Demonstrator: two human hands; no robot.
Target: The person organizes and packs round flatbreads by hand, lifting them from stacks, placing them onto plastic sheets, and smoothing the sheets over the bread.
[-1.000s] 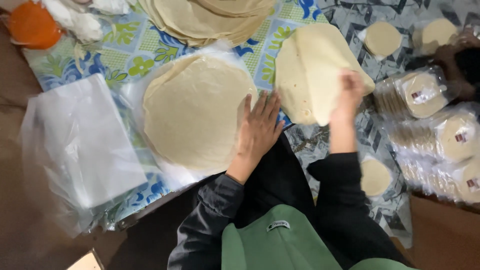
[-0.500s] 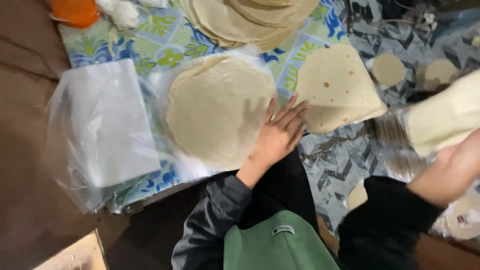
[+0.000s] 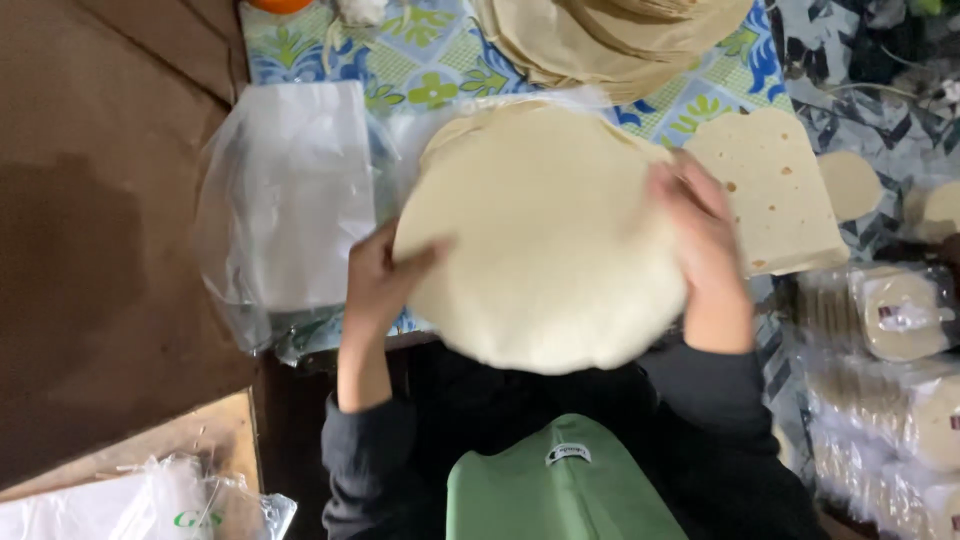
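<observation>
- Hands gripping both rims: the left hand (image 3: 378, 282) and right hand (image 3: 700, 235) are pinching opposite edges of a round stack of flatbreads (image 3: 545, 235).
- The stack is lying nearly flat, face up, its slightly longer axis running toward the person's lap.
- It is hovering over clear plastic wrap (image 3: 290, 190) on the patterned tablecloth (image 3: 420, 60).
- A folded flatbread (image 3: 770, 190) is resting just right.

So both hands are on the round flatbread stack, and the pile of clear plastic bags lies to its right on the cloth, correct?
Not quite. The head view shows the left hand and right hand gripping the round flatbread stack at its edges, but the pile of clear plastic bags lies to its left on the cloth. To the right lies a folded flatbread.
</observation>
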